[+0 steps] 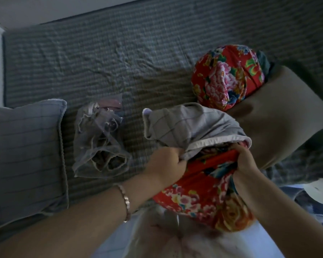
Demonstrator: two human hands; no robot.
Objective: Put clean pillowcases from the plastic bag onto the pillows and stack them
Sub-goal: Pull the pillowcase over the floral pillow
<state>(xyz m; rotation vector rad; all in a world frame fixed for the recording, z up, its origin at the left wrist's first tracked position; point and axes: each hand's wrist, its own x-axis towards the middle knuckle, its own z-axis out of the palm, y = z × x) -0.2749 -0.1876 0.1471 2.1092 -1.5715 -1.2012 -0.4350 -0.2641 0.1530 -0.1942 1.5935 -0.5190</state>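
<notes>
A red floral pillow (203,194) lies at the bed's near edge, its far end tucked into a grey checked pillowcase (190,125) with a white hem. My left hand (168,162) grips the left side of the pillowcase opening. My right hand (244,161) grips the opening's right side together with the pillow. A second red floral pillow (226,75) sits behind, at the right. One pillow in a grey checked case (26,157) lies flat at the left. The clear plastic bag (99,138), crumpled, lies between them.
The bed is covered with a grey striped quilted sheet (119,58). A large beige cushion (280,116) lies at the right, touching both floral pillows. A white wall runs behind the bed. Pale cloth shows at the bottom near my body.
</notes>
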